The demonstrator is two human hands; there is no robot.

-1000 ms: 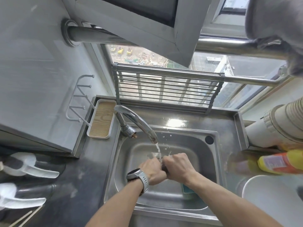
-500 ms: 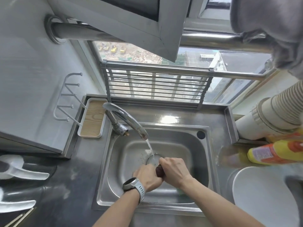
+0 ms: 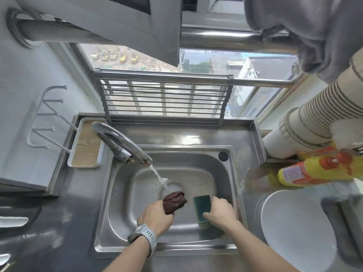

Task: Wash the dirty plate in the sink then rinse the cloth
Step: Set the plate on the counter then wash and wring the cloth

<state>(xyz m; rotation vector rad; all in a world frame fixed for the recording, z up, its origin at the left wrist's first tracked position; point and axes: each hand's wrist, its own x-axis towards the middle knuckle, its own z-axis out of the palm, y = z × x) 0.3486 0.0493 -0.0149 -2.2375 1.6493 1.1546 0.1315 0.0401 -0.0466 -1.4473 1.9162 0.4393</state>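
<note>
My left hand (image 3: 157,214), with a grey watch on its wrist, grips a bunched dark brown cloth (image 3: 174,200) low in the steel sink (image 3: 231,193). Water runs from the curved tap (image 3: 121,142) and lands just left of the cloth. My right hand (image 3: 220,212) rests on a green sponge (image 3: 202,207) at the sink's right side, fingers laid over its right and front edges. A white plate (image 3: 294,232) sits on the counter to the right of the sink.
A yellow detergent bottle (image 3: 318,171) lies right of the sink, below a ribbed duct pipe (image 3: 318,118). A wood-bottomed white tray (image 3: 86,144) stands left of the tap. A roll-up rack (image 3: 163,97) leans at the window. Grey fabric (image 3: 314,32) hangs top right.
My hands were wringing the cloth together under the tap; now they have separated. The left keeps the cloth, the right has moved right onto the green sponge.
</note>
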